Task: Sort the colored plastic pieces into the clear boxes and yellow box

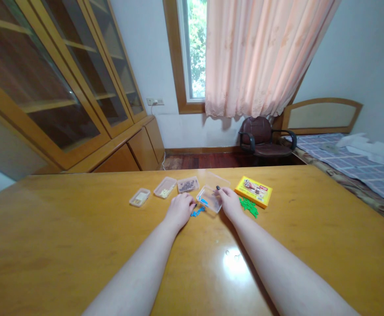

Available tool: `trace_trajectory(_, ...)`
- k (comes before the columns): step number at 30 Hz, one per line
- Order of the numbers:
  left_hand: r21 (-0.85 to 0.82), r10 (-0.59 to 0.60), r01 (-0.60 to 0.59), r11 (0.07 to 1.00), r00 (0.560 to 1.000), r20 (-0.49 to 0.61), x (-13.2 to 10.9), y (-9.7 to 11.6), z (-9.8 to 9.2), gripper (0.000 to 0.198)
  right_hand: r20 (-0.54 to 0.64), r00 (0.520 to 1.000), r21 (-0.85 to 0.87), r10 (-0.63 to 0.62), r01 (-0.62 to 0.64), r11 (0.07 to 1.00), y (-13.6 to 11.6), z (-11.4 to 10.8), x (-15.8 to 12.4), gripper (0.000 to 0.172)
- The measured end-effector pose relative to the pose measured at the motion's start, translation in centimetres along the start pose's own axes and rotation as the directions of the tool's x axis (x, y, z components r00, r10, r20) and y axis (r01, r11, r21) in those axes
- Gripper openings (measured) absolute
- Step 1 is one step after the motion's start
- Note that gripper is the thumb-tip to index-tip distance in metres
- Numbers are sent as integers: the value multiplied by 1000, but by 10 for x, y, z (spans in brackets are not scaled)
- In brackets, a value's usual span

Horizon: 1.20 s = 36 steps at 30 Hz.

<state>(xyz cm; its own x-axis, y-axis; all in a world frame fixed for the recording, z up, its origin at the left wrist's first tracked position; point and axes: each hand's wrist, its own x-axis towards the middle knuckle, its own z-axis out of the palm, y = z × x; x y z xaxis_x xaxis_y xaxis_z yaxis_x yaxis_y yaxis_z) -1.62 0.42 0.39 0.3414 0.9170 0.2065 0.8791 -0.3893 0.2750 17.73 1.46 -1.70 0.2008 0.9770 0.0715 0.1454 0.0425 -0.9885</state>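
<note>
right hand (230,201): pinching clear box (215,207), tilted, long axis running across between hands; left hand (180,208): fingers part-curled beside blue pieces (197,213), hold cannot be told.

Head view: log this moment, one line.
right hand: holds clear rectangular plastic box; left hand: beside small loose blue pieces; small green pieces: beside yellow rectangular box

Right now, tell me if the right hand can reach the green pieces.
Probably yes: the green pieces lie in the open beside the right hand, though it likely must let go of the clear box first.
</note>
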Motion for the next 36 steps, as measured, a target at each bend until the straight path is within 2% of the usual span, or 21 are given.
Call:
trace_trajectory(7, 47, -20, 19, 999, 1000, 6, 2, -2, 5, 11, 0, 1000, -3, 20, -20, 1000, -2, 0, -1, 31)
trace_trajectory(16, 71, -61, 58, 996, 997, 40, 3, 0, 4, 11, 0, 1000, -45, -18, 18, 999, -4, -2, -1, 27)
trace_trajectory(24, 92, -60, 57, 994, 998, 23, 4, -3, 7, 14, -4, 1000, -52, -9, 9, 999, -9, -1, -3, 27)
trace_trajectory(27, 65, -56, 57, 996, 998, -22, 5, -3, 6, 11, 2, 1000, -38, 6, -6, 999, -10, -1, -4, 28)
trace_trajectory(30, -7, -68, 67, 998, 988, -138, 5, -2, 2, 9, 29, 999, -28, 18, -17, 999, -11, 0, -5, 28)
trace_trajectory(33, -100, -77, 55, 993, 968, -240, 4, 1, -1, 9, 111, 994, -82, -13, 22, 996, -11, 1, -7, 27)
trace_trajectory(36, -162, -14, -24, 987, 973, -231, 2, 2, -1, 11, 189, 981, -116, -51, 74, 991, -10, 2, -8, 26)
